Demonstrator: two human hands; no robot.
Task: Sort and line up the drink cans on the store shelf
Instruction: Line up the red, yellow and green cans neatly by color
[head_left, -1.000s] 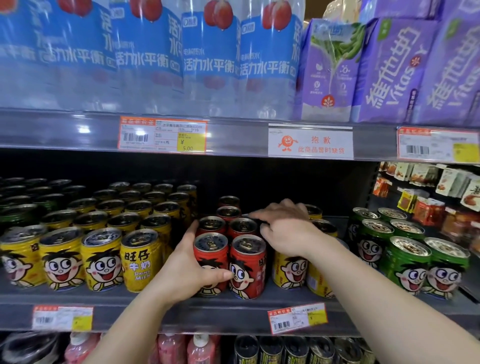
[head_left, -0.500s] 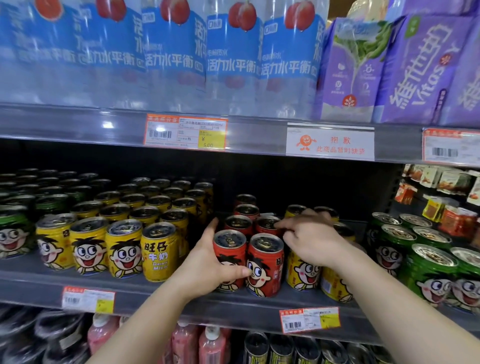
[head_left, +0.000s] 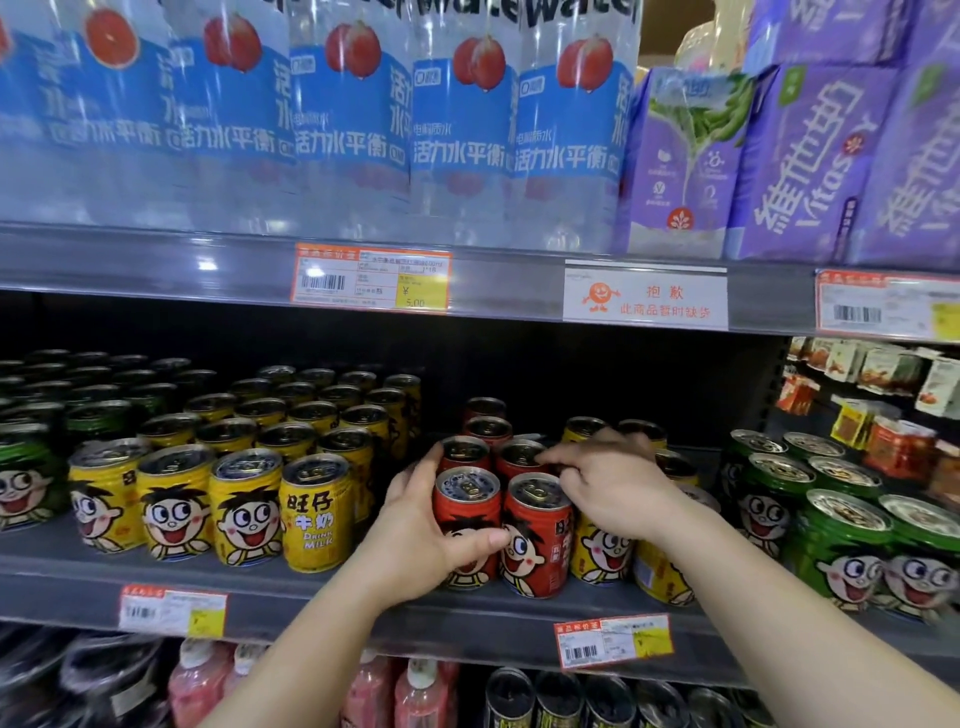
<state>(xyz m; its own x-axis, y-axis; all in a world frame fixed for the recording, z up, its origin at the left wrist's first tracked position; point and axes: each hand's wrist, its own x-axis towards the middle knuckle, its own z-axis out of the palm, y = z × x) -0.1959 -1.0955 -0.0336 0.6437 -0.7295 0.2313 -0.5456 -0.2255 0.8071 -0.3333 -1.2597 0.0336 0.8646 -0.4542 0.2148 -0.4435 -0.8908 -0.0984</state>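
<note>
Middle shelf, grey metal (head_left: 311, 613): small red cartoon-face drink cans (head_left: 535, 540) are stocked in two short rows at the centre, front pair at the shelf edge. The front-left red can is wrapped by the left hand (head_left: 415, 540), thumb across its face, fingers behind it. The right hand (head_left: 613, 488) is laid over the tops of the cans just behind and to the right, fingers curled and together, fingertips touching a second-row lid; whether anything is gripped cannot be told. Yellow cartoon-face milk cans (head_left: 311, 514) are ranked in deep rows just left; more yellow cans (head_left: 602, 556) are partly hidden under the right wrist. Green cartoon-face cans (head_left: 831, 545) are grouped at right. Blue-labelled clear water bottles (head_left: 353, 130) and purple drink cartons (head_left: 800, 166) are held on the shelf above. Orange-bordered price tags (head_left: 371, 278) are clipped to shelf edges.
</note>
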